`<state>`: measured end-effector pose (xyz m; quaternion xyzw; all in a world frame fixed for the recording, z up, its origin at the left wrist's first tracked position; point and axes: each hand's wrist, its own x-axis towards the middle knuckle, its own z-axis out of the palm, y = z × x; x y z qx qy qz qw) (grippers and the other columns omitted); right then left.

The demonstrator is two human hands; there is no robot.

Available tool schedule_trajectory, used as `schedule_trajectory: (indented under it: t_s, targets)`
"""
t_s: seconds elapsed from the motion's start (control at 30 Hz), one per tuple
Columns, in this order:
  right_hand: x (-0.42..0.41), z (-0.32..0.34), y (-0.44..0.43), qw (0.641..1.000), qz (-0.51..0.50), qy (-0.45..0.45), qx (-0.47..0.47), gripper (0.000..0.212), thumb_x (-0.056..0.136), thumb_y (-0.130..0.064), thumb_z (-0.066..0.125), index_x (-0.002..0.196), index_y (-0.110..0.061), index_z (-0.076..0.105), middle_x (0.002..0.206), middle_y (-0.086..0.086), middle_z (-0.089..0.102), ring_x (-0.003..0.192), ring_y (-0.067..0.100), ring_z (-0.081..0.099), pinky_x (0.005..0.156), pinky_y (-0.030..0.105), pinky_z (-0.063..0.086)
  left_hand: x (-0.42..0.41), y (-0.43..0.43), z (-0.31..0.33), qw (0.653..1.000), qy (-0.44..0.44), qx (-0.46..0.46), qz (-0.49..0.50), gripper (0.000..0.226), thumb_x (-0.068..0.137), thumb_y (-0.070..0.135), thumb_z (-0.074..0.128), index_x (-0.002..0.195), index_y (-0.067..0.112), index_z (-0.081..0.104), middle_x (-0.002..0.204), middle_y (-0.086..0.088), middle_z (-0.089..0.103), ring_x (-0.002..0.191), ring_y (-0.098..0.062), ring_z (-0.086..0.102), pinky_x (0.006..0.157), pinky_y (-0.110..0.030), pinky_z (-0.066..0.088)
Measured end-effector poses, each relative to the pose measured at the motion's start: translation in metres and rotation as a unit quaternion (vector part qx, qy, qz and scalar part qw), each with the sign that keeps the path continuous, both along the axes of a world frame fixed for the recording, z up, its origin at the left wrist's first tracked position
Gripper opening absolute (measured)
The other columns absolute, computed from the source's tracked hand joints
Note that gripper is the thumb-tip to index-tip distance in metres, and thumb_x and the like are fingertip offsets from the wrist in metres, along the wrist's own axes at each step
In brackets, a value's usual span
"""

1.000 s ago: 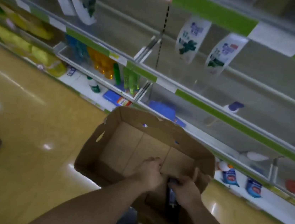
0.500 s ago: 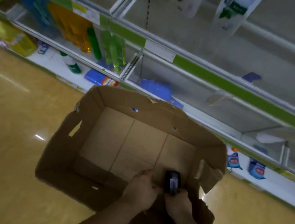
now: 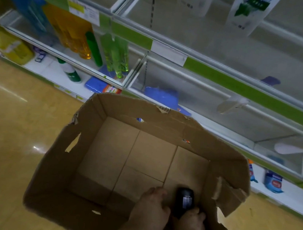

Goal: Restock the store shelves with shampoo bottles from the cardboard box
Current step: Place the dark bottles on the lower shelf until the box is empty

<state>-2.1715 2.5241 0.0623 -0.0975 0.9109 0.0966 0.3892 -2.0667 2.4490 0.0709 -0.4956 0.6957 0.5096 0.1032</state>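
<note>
An open cardboard box (image 3: 108,121) with torn flaps fills the lower middle of the head view, its floor bare. At its near right corner my right hand (image 3: 193,228) grips a dark shampoo bottle (image 3: 185,200) with a pale label, held over the box floor. My left hand (image 3: 151,211) curls over the box's near wall right beside the bottle. Two white shampoo bottles (image 3: 250,10) with green print stand on the upper shelf (image 3: 227,80).
Store shelving with green price strips runs across the top. Orange, green and blue bottles (image 3: 71,28) stand on a left shelf. Blue packs (image 3: 161,96) lie on the low shelf behind the box, more blue pouches (image 3: 272,181) at right. Glossy tan floor lies to the left.
The view has dipped and closed in on the box. The dark bottle has come up out of my hands' cover and now shows its label; both hands stay at the near right corner.
</note>
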Motion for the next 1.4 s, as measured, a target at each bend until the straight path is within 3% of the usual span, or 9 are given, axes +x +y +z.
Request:
schedule_trajectory:
  t_s: [0.27,0.43,0.7,0.8,0.9,0.97,1.1,1.23,1.4]
  targets:
    - [0.006,-0.017,-0.001,1.0,-0.005,-0.019,-0.009,0.091,0.079,-0.058,0.07,0.141,-0.012,0.023,0.136,0.015,0.039,0.129,0.034,0.047,0.102,0.039,0.044,0.01,-0.008,-0.001,1.0,-0.015,0.017,0.018,0.031,0.078,0.031,0.05,0.108,0.027,0.058,0.112,0.002,0.057,0.106,-0.02,0.056,0.09,-0.03,0.049]
    - [0.011,-0.012,-0.012,0.998,0.011,-0.052,-0.036,0.088,0.08,-0.055,0.068,0.146,-0.014,0.025,0.14,0.013,0.043,0.124,0.032,0.054,0.092,0.037,0.046,0.015,-0.013,0.003,0.999,-0.019,0.019,0.032,0.044,0.081,0.033,0.052,0.125,0.03,0.057,0.122,0.004,0.058,0.113,-0.018,0.056,0.096,-0.031,0.049]
    - [0.011,0.029,-0.059,0.988,0.125,-0.046,-0.08,0.051,0.092,-0.037,0.06,0.134,-0.013,0.046,0.138,0.011,0.047,0.113,0.026,0.062,0.087,0.033,0.051,0.014,-0.03,0.031,0.997,-0.008,0.0,0.072,0.044,0.084,0.032,0.056,0.128,0.037,0.055,0.122,0.007,0.064,0.111,-0.015,0.061,0.096,-0.036,0.052]
    - [0.003,0.059,-0.074,0.984,0.13,-0.065,-0.099,0.053,0.085,-0.05,0.063,0.123,-0.014,0.057,0.113,0.006,0.062,0.094,0.021,0.063,0.071,0.027,0.049,0.015,-0.041,0.047,0.997,-0.001,-0.039,0.064,0.051,0.086,0.024,0.058,0.135,0.035,0.051,0.131,0.006,0.057,0.119,-0.015,0.056,0.101,-0.034,0.05]
    - [-0.006,0.098,-0.087,0.981,0.119,-0.081,-0.128,0.045,0.077,-0.055,0.065,0.104,-0.019,0.061,0.077,-0.007,0.058,0.066,0.008,0.055,0.053,0.024,0.041,0.019,-0.05,0.069,0.996,0.011,-0.082,0.032,0.063,0.085,0.012,0.059,0.141,0.036,0.044,0.137,0.01,0.048,0.122,-0.014,0.049,0.099,-0.031,0.049]
    - [-0.011,0.128,-0.097,0.98,0.117,-0.092,-0.131,0.04,0.071,-0.054,0.068,0.091,-0.02,0.062,0.072,-0.005,0.061,0.063,0.009,0.06,0.05,0.022,0.044,0.023,-0.056,0.086,0.995,0.022,-0.098,0.014,0.069,0.083,0.008,0.06,0.143,0.036,0.041,0.141,0.011,0.046,0.124,-0.013,0.045,0.101,-0.032,0.049]
    - [-0.021,0.197,-0.118,0.975,0.12,-0.12,-0.143,0.039,0.06,-0.054,0.072,0.076,-0.019,0.068,0.06,-0.004,0.066,0.049,0.008,0.065,0.04,0.019,0.046,0.025,-0.071,0.125,0.992,0.021,-0.122,-0.019,0.073,0.084,0.019,0.063,0.15,0.035,0.036,0.15,0.011,0.04,0.133,-0.015,0.039,0.109,-0.031,0.041]
    - [-0.026,0.27,-0.136,0.968,0.154,-0.129,-0.152,0.041,0.057,-0.054,0.073,0.069,-0.015,0.065,0.043,-0.001,0.062,0.033,0.012,0.06,0.036,0.02,0.048,0.025,-0.085,0.17,0.988,0.05,-0.145,-0.021,0.067,0.082,0.036,0.068,0.144,0.04,0.042,0.139,0.014,0.049,0.127,-0.012,0.046,0.103,-0.027,0.043]
    - [-0.029,0.35,-0.143,0.963,0.189,-0.126,-0.148,0.039,0.058,-0.048,0.073,0.073,-0.014,0.061,0.071,0.011,0.067,0.046,0.028,0.068,0.055,0.043,0.062,0.02,-0.091,0.227,0.981,0.124,-0.148,-0.007,0.041,0.083,0.043,0.07,0.121,0.038,0.057,0.115,0.013,0.056,0.107,-0.009,0.059,0.091,-0.027,0.048]
